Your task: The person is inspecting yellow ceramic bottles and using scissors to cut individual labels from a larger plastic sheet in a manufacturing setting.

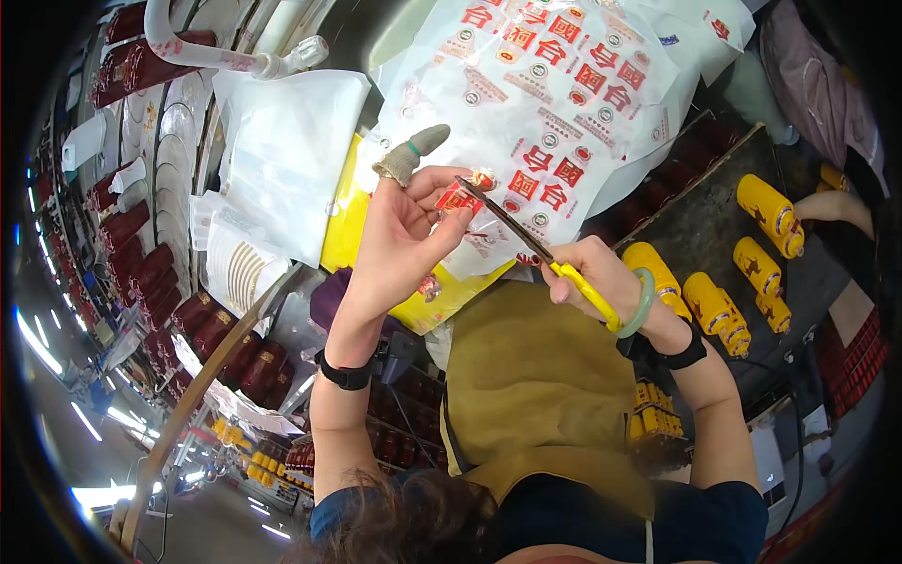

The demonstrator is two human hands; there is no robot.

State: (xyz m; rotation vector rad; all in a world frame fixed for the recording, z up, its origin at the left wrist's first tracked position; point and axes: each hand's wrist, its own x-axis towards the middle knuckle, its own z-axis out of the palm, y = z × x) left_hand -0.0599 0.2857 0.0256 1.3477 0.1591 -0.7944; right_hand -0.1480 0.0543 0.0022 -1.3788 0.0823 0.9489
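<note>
My left hand (402,233) pinches a small red printed piece (457,199) between thumb and fingers. A grey cloth finger cover (412,155) sits on its raised index finger. Closed around the yellow handles of a pair of scissors (584,289) is my right hand (609,273), with a pale green bangle at the wrist. The dark blades reach up and left to the red piece; whether they touch it I cannot tell. Beneath and beyond the hands lie thin translucent sheets (512,103) printed with red characters and small emblems.
A yellow sheet (346,218) and a white sheet (291,155) lie left of the printed ones. Yellow bottles (766,209) stand on a dark surface at right, near another person's arm (834,209). Dark red jars (252,362) and a white pipe (197,54) are at left.
</note>
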